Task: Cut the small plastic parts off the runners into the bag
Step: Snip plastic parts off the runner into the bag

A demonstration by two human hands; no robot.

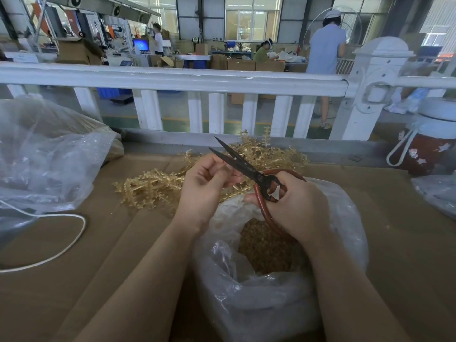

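My right hand (294, 206) grips the red handles of black-bladed scissors (243, 164), whose blades stand slightly apart and point up-left. My left hand (207, 183) has its fingers curled, pinching a small clear-yellow runner piece just below the blades; the piece is mostly hidden by the fingers. Both hands hover over an open clear plastic bag (246, 304) that holds a heap of small yellow cut parts (266, 248). A pile of yellow plastic runners (158, 186) lies on the cardboard-covered table behind the hands.
A large crumpled plastic bag (47, 156) fills the left side, with a white cable (74, 233) looping below it. A red-and-white jar (429, 144) stands at far right. A white railing (172, 80) borders the table's far edge. People work beyond it.
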